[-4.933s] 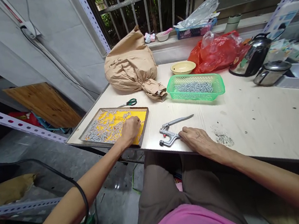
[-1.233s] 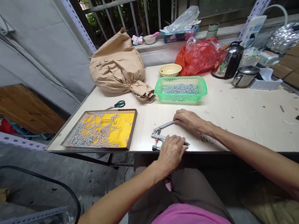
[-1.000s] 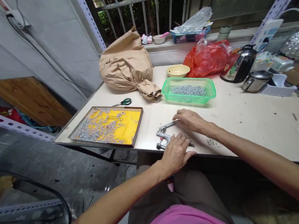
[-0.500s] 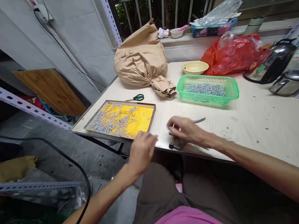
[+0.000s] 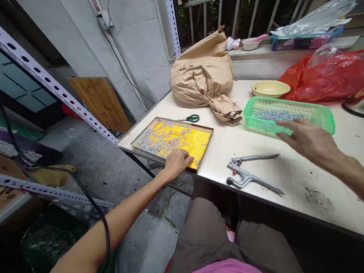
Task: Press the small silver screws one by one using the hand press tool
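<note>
My left hand (image 5: pixel 176 161) is over the front edge of a shallow tray (image 5: pixel 205 148) with a yellow bottom. Its fingers are curled together, and anything between them is hidden. Many small silver metal pieces (image 5: pixel 156 144) lie scattered in the tray, thickest on its left side. My right hand (image 5: pixel 310 143), fingers stretched out, reaches to the front rim of a green plastic basket (image 5: pixel 327 119) that holds a heap of similar metal pieces (image 5: pixel 277 115). Between the hands, grey hand pliers (image 5: pixel 248 176) lie on the table with their handles spread.
Green-handled scissors (image 5: pixel 193 118) lie behind the tray. Farther back are a tied brown paper bag (image 5: pixel 202 74), a cream bowl (image 5: pixel 270 88) and a red plastic bag (image 5: pixel 330 74). The table's front edge (image 5: pixel 304 215) runs close to my lap.
My right hand has left the pliers on the table and moved right to the basket. My left hand has moved over the tray's front edge. The view has swung left.
</note>
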Tool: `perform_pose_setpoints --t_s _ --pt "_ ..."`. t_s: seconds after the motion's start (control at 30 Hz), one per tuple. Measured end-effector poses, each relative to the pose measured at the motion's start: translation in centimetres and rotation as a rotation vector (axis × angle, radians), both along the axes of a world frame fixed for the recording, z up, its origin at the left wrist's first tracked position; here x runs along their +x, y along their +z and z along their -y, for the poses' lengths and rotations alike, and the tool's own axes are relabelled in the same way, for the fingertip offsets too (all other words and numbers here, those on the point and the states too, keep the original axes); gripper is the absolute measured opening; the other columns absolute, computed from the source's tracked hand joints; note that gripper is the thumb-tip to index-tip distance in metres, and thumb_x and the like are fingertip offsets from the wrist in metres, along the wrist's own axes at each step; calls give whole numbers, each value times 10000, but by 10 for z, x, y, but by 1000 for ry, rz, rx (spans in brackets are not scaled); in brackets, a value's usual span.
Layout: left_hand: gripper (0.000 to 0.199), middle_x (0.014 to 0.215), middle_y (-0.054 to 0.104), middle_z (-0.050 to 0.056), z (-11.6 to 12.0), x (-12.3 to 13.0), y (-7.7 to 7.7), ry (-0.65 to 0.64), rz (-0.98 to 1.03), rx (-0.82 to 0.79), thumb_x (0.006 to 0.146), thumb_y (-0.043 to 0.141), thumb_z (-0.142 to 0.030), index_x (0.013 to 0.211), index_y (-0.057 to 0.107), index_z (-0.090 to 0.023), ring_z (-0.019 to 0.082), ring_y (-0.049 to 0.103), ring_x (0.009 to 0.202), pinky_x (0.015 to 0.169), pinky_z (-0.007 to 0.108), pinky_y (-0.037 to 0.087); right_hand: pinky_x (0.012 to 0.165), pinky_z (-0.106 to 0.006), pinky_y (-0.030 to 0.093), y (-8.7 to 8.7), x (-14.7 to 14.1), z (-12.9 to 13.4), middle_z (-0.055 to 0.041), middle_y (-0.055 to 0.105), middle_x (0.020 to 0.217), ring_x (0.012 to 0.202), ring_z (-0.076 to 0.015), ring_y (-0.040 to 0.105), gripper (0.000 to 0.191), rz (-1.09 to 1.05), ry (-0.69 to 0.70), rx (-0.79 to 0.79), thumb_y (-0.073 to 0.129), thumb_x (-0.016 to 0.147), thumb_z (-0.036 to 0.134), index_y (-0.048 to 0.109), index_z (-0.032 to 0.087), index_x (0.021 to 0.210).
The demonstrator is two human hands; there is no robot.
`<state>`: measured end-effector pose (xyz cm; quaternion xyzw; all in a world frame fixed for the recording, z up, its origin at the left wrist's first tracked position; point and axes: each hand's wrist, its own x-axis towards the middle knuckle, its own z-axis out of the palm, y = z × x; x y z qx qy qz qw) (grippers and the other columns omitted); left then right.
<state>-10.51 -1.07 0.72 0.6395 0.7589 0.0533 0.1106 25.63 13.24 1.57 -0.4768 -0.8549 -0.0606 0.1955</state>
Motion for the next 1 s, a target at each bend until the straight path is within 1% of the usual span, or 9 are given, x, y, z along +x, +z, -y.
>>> perform_pose_setpoints --t_s 0.13,0.23,0.3,0.43,0.53,0.67,0.83,0.9,1.0 --pt "265 771 692 72 -8 12 2 39 -26 -31 766 580 -402 791 730 -185 220 631 799 678 296 455 682 -318 473 -18 -17 62 -79 665 980 769 -201 628 367 -38 210 -282 426 909 439 632 208 1107" --pt "255 757 689 83 -11 19 6 28 -63 -61 753 584 -395 764 727 -184 240 636 809 676 313 468 659 -290 467 -21 -26 98 -64 655 978 768 -184 632 377 12 249 -457 393 919 458 627 231 1108" --pt "232 764 690 96 -13 23 8 16 -96 -78 764 567 -345 751 728 -179 244 640 823 684 316 474 647 -277 453 -22 -28 110 -63 636 985 784 -179 628 358 74 241 -510 397 920 438 618 240 1120" --pt "199 816 699 104 -13 24 12 1 -136 -103 760 542 -225 783 733 -176 239 645 844 700 310 473 624 -260 408 -27 -29 112 -57 611 949 785 -171 609 285 167 182 -507 410 916 328 632 230 1064" --pt "191 817 703 85 -11 19 13 -22 -109 -123 758 550 -223 799 733 -184 223 642 822 696 293 468 619 -253 382 -32 -29 107 -50 610 936 780 -160 594 264 163 172 -505 403 921 303 637 223 1013" --pt "201 863 695 74 -8 11 13 -94 -115 -61 766 533 -198 817 727 -183 202 619 856 741 278 459 613 -252 358 -34 -28 105 -46 612 941 789 -160 589 251 161 164 -487 405 923 303 630 223 1001" --pt "197 871 670 81 -9 8 18 -149 -158 3 760 511 -148 762 707 -166 200 600 889 788 295 456 571 -259 315 -29 -29 106 -40 604 935 756 -158 586 220 222 131 -456 406 923 278 614 213 951" --pt "175 843 672 70 -11 17 22 -123 -41 94 770 522 -173 770 696 -162 186 608 840 774 294 465 561 -261 300 -28 -29 105 -39 601 922 741 -153 580 218 245 130 -444 394 930 269 603 204 926" --pt "182 753 666 45 -14 45 25 -9 386 152 789 549 -271 821 682 -151 145 601 676 640 258 479 571 -264 295 -28 -29 102 -42 596 903 768 -156 576 221 263 160 -410 381 942 265 586 194 899"
